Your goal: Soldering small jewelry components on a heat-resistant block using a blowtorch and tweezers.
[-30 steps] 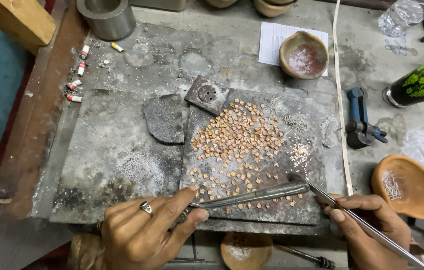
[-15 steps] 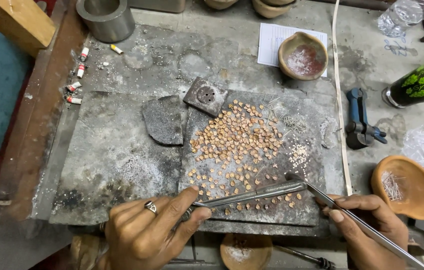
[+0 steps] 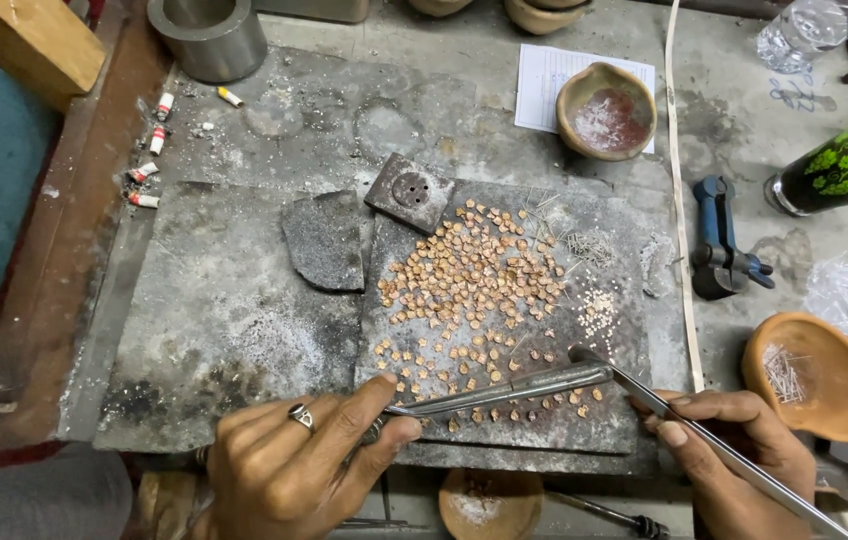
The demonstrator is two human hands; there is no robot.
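Observation:
My left hand (image 3: 299,465), a ring on one finger, pinches a metal tool (image 3: 504,387) that lies low across the near part of a dark slab (image 3: 504,330). My right hand (image 3: 739,455) grips long steel tweezers (image 3: 644,392); their tips meet the left tool's end near the slab's right side. Several small copper-coloured pieces (image 3: 469,285) are spread over the slab, just beyond both tools. A patch of tiny pale beads (image 3: 596,308) and thin wire bits (image 3: 584,245) lie to the right of them.
A clay bowl (image 3: 606,110) stands on white paper at the back, another clay bowl (image 3: 812,375) with wire bits at the right, a third (image 3: 479,505) near the front edge. A blue tool (image 3: 719,240), green glass (image 3: 844,165), metal cylinder (image 3: 209,35), square perforated block (image 3: 411,190) and stone shard (image 3: 326,240) surround the slab.
Both hands and tools hold nearly the same place; the left hand has shifted slightly and the view has drifted a little.

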